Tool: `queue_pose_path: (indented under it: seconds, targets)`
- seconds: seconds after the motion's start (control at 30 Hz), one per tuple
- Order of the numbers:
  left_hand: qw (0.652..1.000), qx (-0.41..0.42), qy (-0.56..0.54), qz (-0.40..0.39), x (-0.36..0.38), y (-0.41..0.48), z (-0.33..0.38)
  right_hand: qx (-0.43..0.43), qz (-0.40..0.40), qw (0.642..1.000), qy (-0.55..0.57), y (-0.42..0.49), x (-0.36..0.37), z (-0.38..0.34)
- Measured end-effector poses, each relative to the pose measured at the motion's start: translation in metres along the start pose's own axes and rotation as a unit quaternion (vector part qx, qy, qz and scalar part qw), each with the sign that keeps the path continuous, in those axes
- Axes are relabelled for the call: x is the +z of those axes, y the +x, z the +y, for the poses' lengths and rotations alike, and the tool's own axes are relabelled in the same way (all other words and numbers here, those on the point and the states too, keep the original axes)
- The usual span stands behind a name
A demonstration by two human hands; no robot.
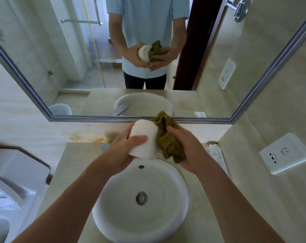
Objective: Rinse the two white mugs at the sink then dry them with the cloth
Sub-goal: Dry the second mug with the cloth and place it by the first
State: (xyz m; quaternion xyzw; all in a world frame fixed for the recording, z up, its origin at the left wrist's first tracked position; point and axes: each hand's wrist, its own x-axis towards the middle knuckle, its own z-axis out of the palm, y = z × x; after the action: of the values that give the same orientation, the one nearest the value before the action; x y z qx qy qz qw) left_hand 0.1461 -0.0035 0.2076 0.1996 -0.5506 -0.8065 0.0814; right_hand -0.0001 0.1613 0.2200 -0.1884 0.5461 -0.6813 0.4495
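My left hand grips a white mug above the far rim of the round white sink, thumb across its side. An olive-green cloth is bunched against the mug's right side, and my right hand holds the cloth from the right. The mug's handle and opening are hidden. In the mirror the same mug and cloth show at chest height. A second mug is not in view.
A beige counter surrounds the sink. The tap is mostly hidden behind my left hand. White sachets lie at the counter's right. A wall socket plate is on the right wall. A white toilet stands at the left.
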Motion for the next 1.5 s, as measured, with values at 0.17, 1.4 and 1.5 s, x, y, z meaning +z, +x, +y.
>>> queue_pose_path:
  seconds: [0.17, 1.4, 1.5]
  targets:
    - [0.997, -0.059, 0.004, 0.053, 0.009, 0.019, -0.019, 0.008, 0.110, 0.989, -0.097, -0.005, -0.033, 0.047]
    - [0.891, -0.433, -0.100, 0.096, 0.105, 0.148, -0.194, 0.025, 0.214, 0.800, -0.559, -0.068, -0.235, 0.241]
    - [0.889, -0.436, -0.103, 0.095, 0.100, 0.150, -0.191, -0.028, 0.196, 0.866, -0.458, -0.051, -0.216, 0.207]
